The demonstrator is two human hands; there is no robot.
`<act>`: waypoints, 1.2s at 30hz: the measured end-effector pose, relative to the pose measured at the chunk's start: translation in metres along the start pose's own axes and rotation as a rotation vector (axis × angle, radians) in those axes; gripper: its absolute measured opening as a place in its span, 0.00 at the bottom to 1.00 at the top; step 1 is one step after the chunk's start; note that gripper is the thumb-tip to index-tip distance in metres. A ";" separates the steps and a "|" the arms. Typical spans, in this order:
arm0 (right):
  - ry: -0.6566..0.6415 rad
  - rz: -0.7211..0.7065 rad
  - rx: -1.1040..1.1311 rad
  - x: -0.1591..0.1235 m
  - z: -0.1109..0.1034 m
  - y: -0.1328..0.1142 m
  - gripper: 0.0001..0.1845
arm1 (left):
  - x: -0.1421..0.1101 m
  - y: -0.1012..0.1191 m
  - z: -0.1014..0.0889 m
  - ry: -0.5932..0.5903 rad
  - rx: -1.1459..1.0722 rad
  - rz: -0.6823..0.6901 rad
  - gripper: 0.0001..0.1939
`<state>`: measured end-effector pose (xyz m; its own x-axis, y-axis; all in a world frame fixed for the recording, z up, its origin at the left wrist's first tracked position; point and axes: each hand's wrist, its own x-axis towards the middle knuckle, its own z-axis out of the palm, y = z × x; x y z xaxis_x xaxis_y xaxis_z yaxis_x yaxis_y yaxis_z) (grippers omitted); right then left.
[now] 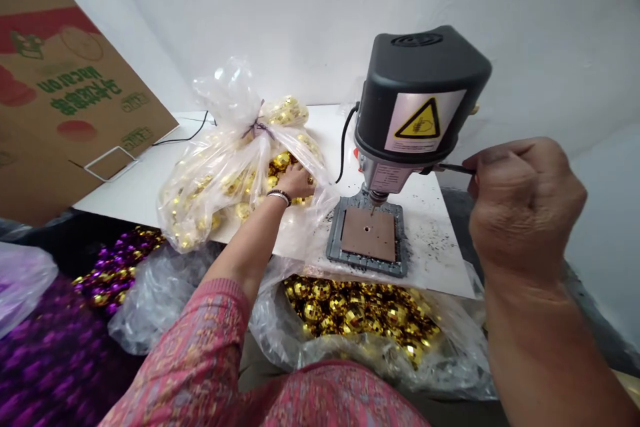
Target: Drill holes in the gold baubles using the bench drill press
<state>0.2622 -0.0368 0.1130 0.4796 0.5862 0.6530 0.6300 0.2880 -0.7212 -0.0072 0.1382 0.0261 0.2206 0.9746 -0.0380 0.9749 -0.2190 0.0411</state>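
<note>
My right hand (520,200) is closed around the end of the thin metal lever (453,168) of a small black bench drill press (425,80). Below its chuck (379,197), a square brown board (369,233) with a small hole lies on the grey metal base (367,267). My left hand (296,181) reaches into a clear plastic bag (200,167), among shiny gold mirror-ball ornaments (281,160). Its fingertips are hidden by the ornaments and the bag, so I cannot see whether it grips one. The neck of the bag is tied with a dark string.
An open bag of gold ornaments (360,310) is in front of me, below the edge of the white table (435,203). Dark shavings lie around the drill base. To the left are a cardboard box (65,93) and purple and gold ornaments (120,263). A black cable (345,140) hangs beside the drill.
</note>
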 end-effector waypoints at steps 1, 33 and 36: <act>0.002 -0.006 -0.003 -0.001 0.000 0.000 0.20 | -0.003 0.002 0.003 -0.032 0.014 -0.018 0.30; 0.001 -0.154 0.041 -0.002 0.005 0.008 0.16 | -0.192 0.047 0.022 -0.253 -2.129 0.105 0.37; -0.031 -0.157 0.061 0.002 0.004 0.006 0.17 | -0.184 0.065 0.038 -0.324 -2.088 0.056 0.33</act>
<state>0.2643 -0.0309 0.1085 0.3586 0.5532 0.7519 0.6570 0.4226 -0.6243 0.0169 -0.0572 -0.0025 0.4611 0.8795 -0.1176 -0.4501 0.3460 0.8232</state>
